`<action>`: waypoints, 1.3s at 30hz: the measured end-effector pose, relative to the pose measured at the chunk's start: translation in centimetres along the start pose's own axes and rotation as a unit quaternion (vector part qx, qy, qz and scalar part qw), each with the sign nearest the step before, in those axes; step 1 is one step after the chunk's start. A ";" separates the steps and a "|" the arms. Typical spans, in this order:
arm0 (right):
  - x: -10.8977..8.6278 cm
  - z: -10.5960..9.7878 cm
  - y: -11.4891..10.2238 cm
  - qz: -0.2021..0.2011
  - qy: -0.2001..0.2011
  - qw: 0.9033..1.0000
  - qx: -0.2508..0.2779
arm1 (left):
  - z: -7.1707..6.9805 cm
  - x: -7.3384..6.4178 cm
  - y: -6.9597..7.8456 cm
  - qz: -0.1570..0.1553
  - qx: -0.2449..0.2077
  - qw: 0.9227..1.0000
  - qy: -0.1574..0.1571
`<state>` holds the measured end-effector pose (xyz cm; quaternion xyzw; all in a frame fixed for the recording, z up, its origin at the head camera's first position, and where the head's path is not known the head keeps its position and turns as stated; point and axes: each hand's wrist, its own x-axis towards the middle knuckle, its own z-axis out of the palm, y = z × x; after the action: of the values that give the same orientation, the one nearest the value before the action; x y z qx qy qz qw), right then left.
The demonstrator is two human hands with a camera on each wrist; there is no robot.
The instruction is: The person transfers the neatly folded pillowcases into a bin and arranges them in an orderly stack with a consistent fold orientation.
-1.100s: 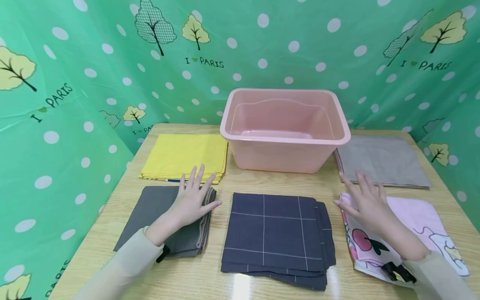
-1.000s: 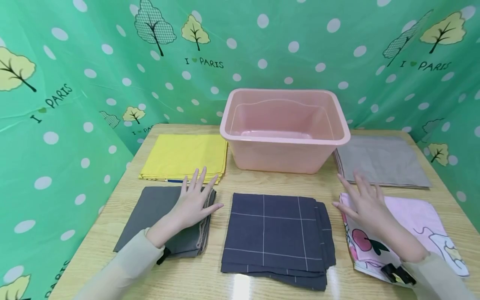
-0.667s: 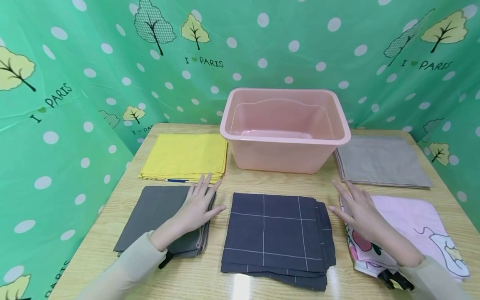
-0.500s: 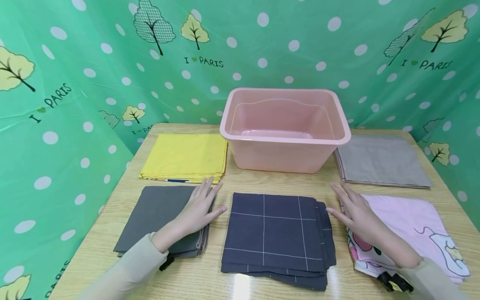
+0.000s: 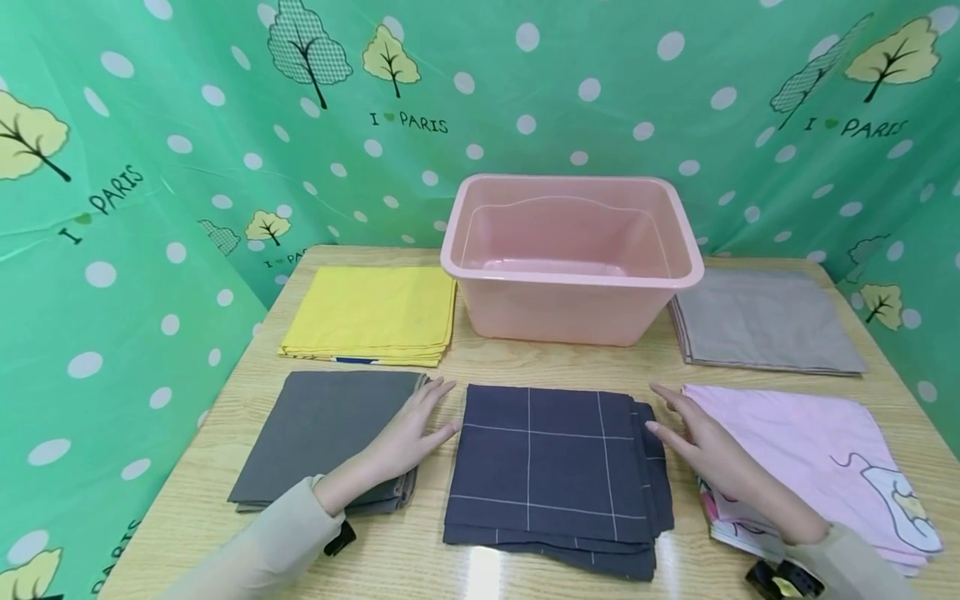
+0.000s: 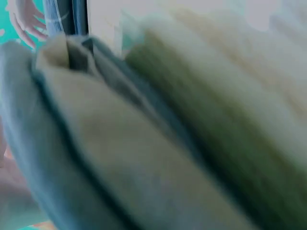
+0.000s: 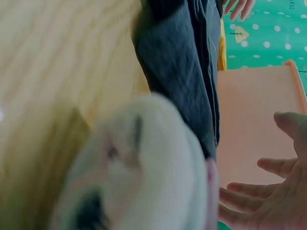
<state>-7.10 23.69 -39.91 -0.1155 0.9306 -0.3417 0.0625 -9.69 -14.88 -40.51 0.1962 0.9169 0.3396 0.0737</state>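
Observation:
In the head view a navy folded cloth with a white grid (image 5: 562, 467) lies between my two hands. My left hand (image 5: 401, 437) is over the right edge of a dark grey folded cloth (image 5: 322, 425), its thumb pointing toward the navy one. Over the left part of a pink printed folded cloth (image 5: 795, 433) is my right hand (image 5: 708, 450), thumb near the navy cloth's right edge. Both hands have extended fingers and hold nothing. The left wrist view is mostly filled by grey cloth layers (image 6: 105, 134); the right wrist view shows my right hand (image 7: 283, 182) with spread fingers.
A pink plastic bin (image 5: 555, 312) stands at the back middle of the wooden table (image 5: 555, 367). A yellow folded cloth (image 5: 371, 308) lies to its left, a light grey folded cloth (image 5: 772, 321) to its right. Green printed fabric (image 5: 480, 83) hangs behind.
Both hands have moved inward and nearer to me, closing in on the navy cloth from either side. Their fingers have drawn closer together. The cloths and the bin have stayed put.

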 end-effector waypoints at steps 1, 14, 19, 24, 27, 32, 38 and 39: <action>0.0 0.1 0.0 0.002 0.001 1.000 0.005 | 0.1 0.0 0.0 -0.002 -0.011 1.000 0.001; -0.4 1.1 0.0 0.029 -0.003 0.997 0.077 | 1.4 0.0 0.2 -0.039 -0.106 0.994 0.003; -0.5 1.4 0.1 0.040 -0.009 0.994 0.104 | 1.8 0.1 0.2 -0.075 -0.170 0.982 -0.012; -0.5 1.5 -0.2 0.055 -0.018 0.987 0.152 | 2.1 0.2 0.5 -0.087 -0.188 0.978 -0.013; -0.4 1.5 -0.3 0.073 -0.026 0.980 0.185 | 2.2 0.3 0.6 -0.096 -0.209 0.973 -0.016; -0.3 1.5 -0.3 0.115 -0.035 0.968 0.218 | 2.4 0.3 0.9 -0.131 -0.276 0.952 -0.018; -0.3 1.6 -0.4 0.131 -0.040 0.961 0.241 | 2.5 0.4 0.9 -0.154 -0.308 0.939 -0.021; -0.3 1.6 -0.4 0.133 -0.041 0.960 0.243 | 2.5 0.3 0.9 -0.154 -0.309 0.938 -0.022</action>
<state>-6.43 22.45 -40.88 0.0139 0.8229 -0.5413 0.1719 -9.05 -12.63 -41.80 0.0278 0.7839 0.5866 0.2017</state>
